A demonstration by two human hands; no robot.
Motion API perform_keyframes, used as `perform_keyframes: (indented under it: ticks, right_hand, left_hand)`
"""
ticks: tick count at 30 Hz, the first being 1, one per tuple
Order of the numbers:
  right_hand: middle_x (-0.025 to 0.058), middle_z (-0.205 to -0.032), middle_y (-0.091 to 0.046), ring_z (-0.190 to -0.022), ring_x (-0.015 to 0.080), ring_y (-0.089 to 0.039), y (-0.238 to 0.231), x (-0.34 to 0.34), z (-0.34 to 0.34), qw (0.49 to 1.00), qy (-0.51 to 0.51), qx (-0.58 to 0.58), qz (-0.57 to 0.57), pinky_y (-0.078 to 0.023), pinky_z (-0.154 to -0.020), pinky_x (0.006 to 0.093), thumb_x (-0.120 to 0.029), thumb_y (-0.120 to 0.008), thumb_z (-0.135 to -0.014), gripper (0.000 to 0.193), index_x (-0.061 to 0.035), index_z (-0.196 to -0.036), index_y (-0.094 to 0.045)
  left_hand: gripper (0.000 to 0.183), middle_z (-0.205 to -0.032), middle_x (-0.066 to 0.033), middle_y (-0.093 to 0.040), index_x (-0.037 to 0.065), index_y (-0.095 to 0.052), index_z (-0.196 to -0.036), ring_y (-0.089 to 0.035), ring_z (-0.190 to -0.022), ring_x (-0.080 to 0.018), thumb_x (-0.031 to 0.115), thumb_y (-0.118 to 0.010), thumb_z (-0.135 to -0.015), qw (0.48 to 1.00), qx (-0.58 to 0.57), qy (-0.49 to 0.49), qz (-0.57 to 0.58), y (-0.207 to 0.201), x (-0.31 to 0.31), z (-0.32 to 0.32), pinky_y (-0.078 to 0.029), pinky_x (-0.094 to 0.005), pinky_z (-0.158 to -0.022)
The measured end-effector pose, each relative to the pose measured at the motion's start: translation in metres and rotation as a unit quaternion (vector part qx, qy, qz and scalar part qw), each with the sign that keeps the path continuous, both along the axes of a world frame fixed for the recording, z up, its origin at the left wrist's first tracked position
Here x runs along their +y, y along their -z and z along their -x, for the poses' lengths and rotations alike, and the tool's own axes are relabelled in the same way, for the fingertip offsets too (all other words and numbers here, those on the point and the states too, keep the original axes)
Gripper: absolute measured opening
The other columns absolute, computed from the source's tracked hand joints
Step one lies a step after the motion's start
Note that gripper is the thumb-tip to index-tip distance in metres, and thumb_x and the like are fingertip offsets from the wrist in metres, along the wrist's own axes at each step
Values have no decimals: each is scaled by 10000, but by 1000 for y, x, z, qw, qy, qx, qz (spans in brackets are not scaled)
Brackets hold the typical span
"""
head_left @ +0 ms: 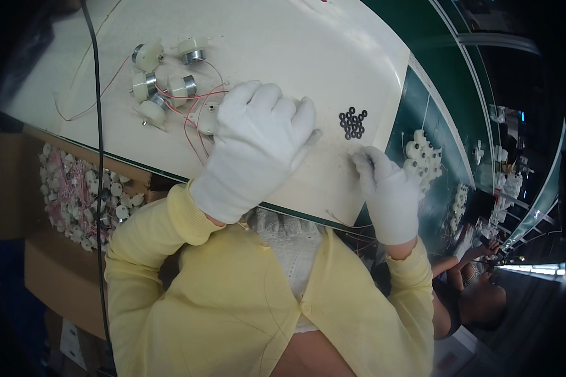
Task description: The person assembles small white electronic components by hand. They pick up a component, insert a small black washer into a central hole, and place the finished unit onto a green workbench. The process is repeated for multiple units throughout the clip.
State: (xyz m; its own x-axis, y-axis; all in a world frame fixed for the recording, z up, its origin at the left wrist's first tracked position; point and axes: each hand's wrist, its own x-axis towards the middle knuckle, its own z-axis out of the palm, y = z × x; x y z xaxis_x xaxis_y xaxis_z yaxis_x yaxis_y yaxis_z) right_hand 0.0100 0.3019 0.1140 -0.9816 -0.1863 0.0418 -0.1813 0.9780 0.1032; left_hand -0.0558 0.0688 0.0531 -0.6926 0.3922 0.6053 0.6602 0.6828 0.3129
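Observation:
My left hand (258,132), in a white glove, rests on the white tabletop with its fingers curled closed; whatever it holds is hidden beneath it. A small white gear motor (208,118) lies right beside its wrist side, partly covered. My right hand (388,185), also gloved, has thumb and fingers pinched near the table's right side. Dark marks show at its grey-smudged fingertips, but I cannot make out what is in them. Just beyond those fingertips lies a cluster of small black rings (353,123). Several white-and-silver gear motors (182,86) with red wires sit to the left.
A cardboard box (66,261) at the lower left holds many motors (85,195). A black cable (99,125) hangs across the left side. More white parts (422,157) stand on a green surface (415,103) at right. Another person's arm (465,251) shows at the far right.

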Motion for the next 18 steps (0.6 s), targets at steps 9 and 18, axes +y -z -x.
perform_keyframes:
  ticks: [9,18]
  right_hand:
    - [89,-793,-689,-547,166,-570,-22,20,-20,669,239,-181,680,-476,-547,283,-355,-512,-1119,398,-3,-1189,-684]
    - [74,-777,-568,-519,105,-393,-21,67,-69,302,58,-112,945,-321,-518,274,-464,-599,-1051,617,70,-1356,-566]
  left_hand:
    - [346,-805,-74,-583,60,-688,-1065,-625,-821,-273,213,-797,-774,999,-7,24,26,-10,-3,1,-500,-428,-750]
    - [327,-872,-103,-613,81,-698,-1105,-642,-866,-304,180,-792,-808,996,3,14,91,-22,0,-1,-511,-443,-780]
